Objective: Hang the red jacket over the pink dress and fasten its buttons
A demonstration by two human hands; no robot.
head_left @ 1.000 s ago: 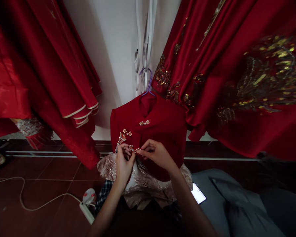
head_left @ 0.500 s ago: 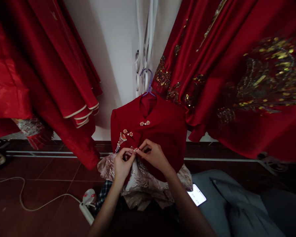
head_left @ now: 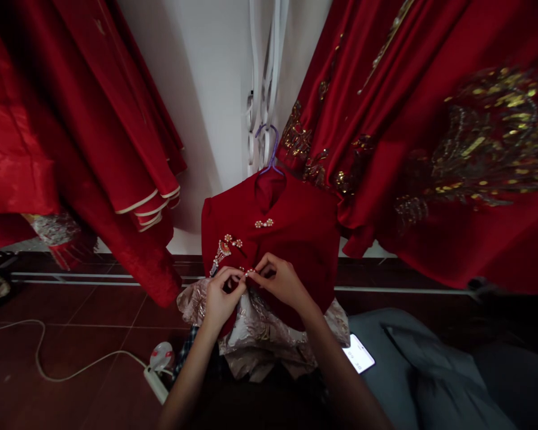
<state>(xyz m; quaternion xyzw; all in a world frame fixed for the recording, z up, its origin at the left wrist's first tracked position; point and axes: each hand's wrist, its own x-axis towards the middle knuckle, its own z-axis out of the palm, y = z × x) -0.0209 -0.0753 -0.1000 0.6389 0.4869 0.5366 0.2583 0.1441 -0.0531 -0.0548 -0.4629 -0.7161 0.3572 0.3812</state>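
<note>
A red jacket (head_left: 296, 239) lies over my lap, with a purple hanger (head_left: 272, 158) in its collar. At its lower front edge, my left hand (head_left: 223, 292) and my right hand (head_left: 281, 282) meet, each pinching one end of a small pearl-beaded clasp (head_left: 250, 272). The fingertips partly hide the clasp. Higher on the jacket sits another beaded clasp (head_left: 264, 223), its two flower ends together. To the left, a jewelled brooch with tassels (head_left: 222, 251) rests on the red cloth. Beneath the jacket shows shiny pale pink brocade fabric (head_left: 251, 340).
Red garments hang at left (head_left: 130, 149) and, with gold sequins, at right (head_left: 385, 161). White hangers (head_left: 266, 71) hang before the wall. A lit phone (head_left: 357, 355) lies on grey cloth (head_left: 394, 370). A power strip (head_left: 156, 383) with a cable is on the tiled floor.
Both hands stay at the lower clasp, with only a very slight shift of the fingers and clasp. The jacket and surrounding garments look the same.
</note>
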